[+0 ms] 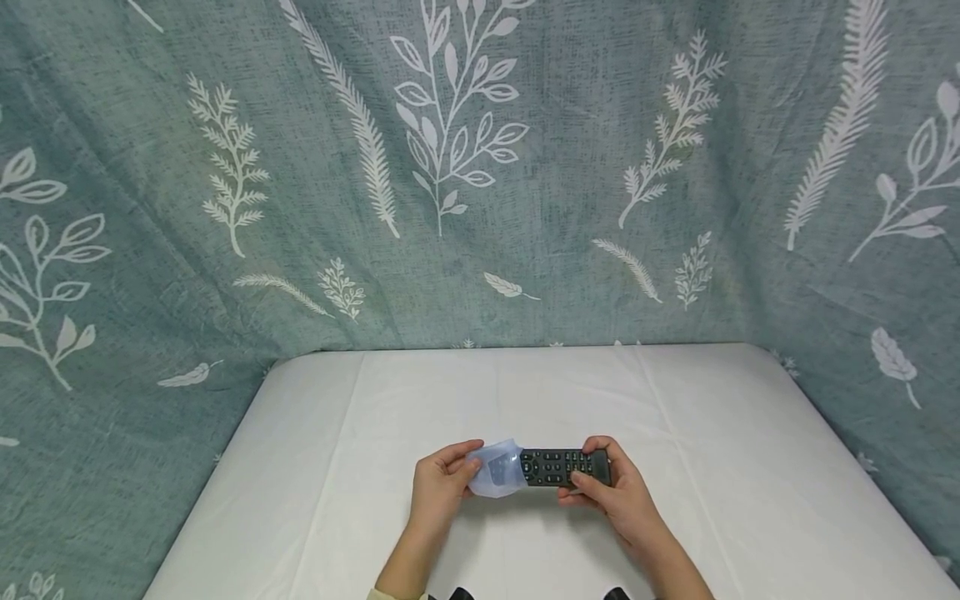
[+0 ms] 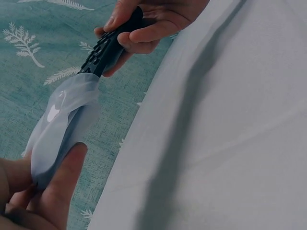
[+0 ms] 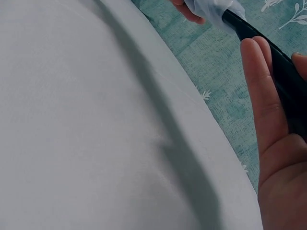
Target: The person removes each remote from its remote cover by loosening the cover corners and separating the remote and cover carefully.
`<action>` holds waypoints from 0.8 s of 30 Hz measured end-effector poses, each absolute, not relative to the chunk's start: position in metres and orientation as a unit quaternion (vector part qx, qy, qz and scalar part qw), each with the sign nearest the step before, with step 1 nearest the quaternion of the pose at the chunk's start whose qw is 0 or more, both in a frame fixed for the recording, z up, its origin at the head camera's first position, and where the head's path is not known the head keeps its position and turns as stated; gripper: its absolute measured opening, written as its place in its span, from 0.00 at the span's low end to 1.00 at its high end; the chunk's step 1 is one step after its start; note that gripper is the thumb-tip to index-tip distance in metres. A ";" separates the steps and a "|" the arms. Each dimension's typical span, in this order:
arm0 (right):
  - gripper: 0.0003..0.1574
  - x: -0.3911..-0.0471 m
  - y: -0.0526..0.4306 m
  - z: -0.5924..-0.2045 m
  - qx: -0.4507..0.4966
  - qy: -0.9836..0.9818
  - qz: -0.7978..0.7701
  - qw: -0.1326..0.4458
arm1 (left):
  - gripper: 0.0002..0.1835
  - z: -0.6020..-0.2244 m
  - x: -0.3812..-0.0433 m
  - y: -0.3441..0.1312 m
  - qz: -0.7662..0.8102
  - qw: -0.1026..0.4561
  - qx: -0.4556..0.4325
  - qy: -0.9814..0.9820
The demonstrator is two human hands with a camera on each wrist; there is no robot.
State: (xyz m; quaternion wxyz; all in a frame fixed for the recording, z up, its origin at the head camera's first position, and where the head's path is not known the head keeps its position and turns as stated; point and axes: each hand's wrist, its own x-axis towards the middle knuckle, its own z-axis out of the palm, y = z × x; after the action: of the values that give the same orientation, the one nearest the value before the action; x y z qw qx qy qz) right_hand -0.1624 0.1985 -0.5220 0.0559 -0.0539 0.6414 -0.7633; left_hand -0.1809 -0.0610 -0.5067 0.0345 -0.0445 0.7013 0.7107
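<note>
A black remote control [image 1: 551, 467] with rows of small buttons is held level above the table. Over its left end sits a translucent bluish-white cover [image 1: 498, 469], soft and creased, with the remote showing faintly through it. My left hand [image 1: 438, 486] pinches the covered end between thumb and fingers. At the bare right end, my right hand [image 1: 617, 492] grips the remote, thumb on the button face and fingers along the edges and underside. In the left wrist view the loose cover [image 2: 64, 120] bulges around the remote's end.
A white cloth covers the table [image 1: 315, 417], with shadows of the hands and remote falling on it. Behind and beside it hangs a green curtain [image 1: 555, 167] printed with white leaves. Two small dark objects [image 1: 461, 593] show at the bottom edge.
</note>
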 end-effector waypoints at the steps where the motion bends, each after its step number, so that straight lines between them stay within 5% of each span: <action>1: 0.27 -0.163 0.199 -0.522 -0.054 0.643 -0.762 0.056 | 0.14 -0.506 -0.181 -0.061 0.710 0.031 -0.043 0.703; 24: 0.27 -0.164 0.204 -0.529 -0.048 0.644 -0.761 0.068 | 0.12 -0.505 -0.178 -0.058 0.699 0.005 -0.047 0.713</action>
State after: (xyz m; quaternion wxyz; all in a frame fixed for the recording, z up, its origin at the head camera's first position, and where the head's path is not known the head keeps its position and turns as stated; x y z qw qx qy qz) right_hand -0.1643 0.2038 -0.5289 0.0676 -0.0483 0.6437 -0.7608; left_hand -0.1777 -0.0579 -0.5055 0.0049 -0.0469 0.7133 0.6993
